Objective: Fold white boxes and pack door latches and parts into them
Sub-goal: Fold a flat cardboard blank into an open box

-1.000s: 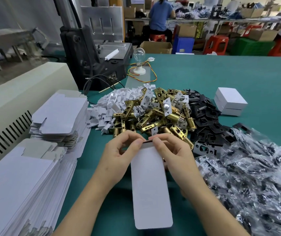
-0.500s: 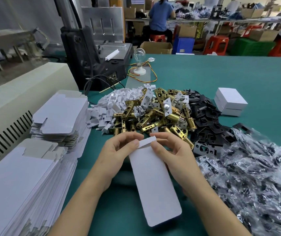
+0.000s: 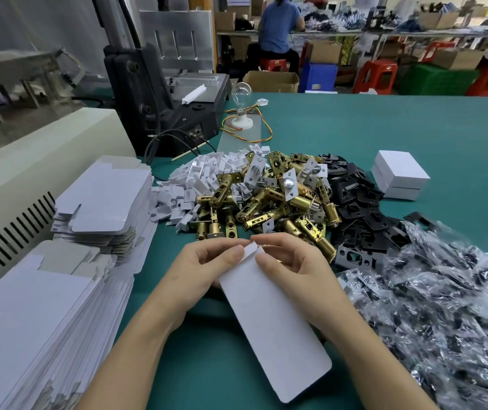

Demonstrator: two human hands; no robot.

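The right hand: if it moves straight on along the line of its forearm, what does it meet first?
Probably the pile of brass door latches, just beyond the right hand, which pinches the flat white box blank. Depth is unclear, so it might pass above them.

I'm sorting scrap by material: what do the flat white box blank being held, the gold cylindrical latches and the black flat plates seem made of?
Flat white box blank: thin matte paperboard, judging by its end flap bending between the fingers.
Gold cylindrical latches: metal, probably brass-plated, with bright glossy reflections.
Black flat plates: likely stamped metal with a matte black coating; plastic cannot be excluded.
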